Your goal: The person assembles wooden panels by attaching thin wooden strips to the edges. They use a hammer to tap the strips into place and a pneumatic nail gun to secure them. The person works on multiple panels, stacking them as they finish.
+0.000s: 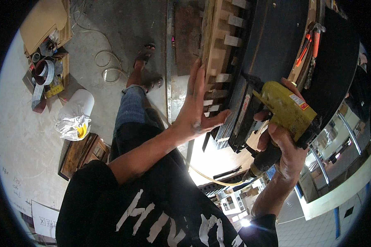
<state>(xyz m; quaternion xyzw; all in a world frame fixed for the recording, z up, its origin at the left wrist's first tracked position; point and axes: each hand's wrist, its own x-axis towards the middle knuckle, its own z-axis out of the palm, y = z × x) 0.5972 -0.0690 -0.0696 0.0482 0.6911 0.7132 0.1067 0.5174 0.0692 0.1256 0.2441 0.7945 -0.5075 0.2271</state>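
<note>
My right hand is wrapped round the handle of a yellow pneumatic nail gun. Its black magazine slants down beside a row of short wooden slats. A pale air hose runs from the bottom of the grip. My left hand lies with fingers stretched and thumb spread against a long wooden strip bordering the slats. Along the far side of the slats stretches a wide black board. The nail gun's nose is partly hidden, so I cannot tell whether it touches the wood.
A hammer and orange-handled pliers lie on the right of the bench. Left on the floor are a coiled hose, a white bag-covered bucket, a sanding belt among boxed items, cardboard and wooden frames.
</note>
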